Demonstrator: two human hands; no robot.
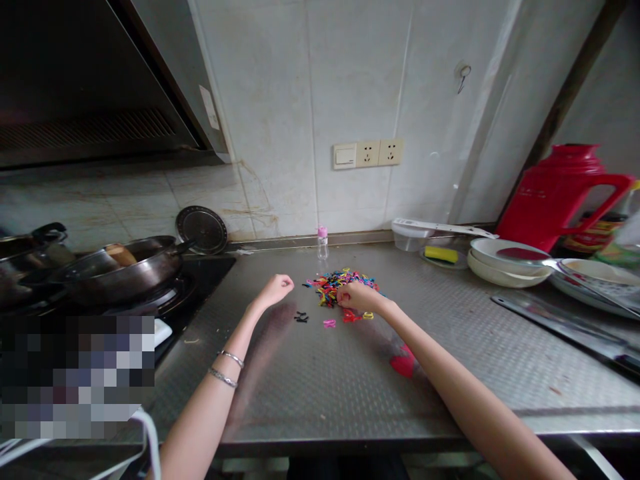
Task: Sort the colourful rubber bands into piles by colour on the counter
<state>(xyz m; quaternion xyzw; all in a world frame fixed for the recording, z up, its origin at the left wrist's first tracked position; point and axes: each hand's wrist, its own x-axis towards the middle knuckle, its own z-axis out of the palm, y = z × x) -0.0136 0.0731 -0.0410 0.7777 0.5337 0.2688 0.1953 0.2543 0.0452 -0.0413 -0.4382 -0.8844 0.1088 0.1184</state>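
At the near left, a white cable (149,427) loops beside the edge of the steel counter (310,393), where both your arms reach forward and two silver bracelets (223,378) circle your left wrist. To the right, a knife (560,331) lies slantwise, its dark handle toward the picture's edge.

Ahead of you, small pieces lie sorted by colour in a loose row: black pieces (301,319) at the left, then a pink group (329,324), a red group (351,317) and a yellow group (369,315). Just behind the black ones, your left hand (281,287) hovers with fingers curled closed; whether anything is inside, you cannot tell from here. Your right hand (356,295) dips its bent fingertips to the mixed pile (327,288), which spreads around and behind it mid-counter; whether they grip a piece is hidden.

On your left, a pan (137,275) sits on the black stove (213,272). On your right stand two stacked bowls (505,275) and, beyond them, a yellow sponge (441,254) in a clear dish.

Behind the pile, a clear bottle (323,248) with a pink top stands upright near the wall (280,120). A clear tub (410,237) and a red flask (553,200) stand farther right, while a round metal disc (201,230) leans at the left. A switch (345,156) and two sockets (379,153) line the tiles.
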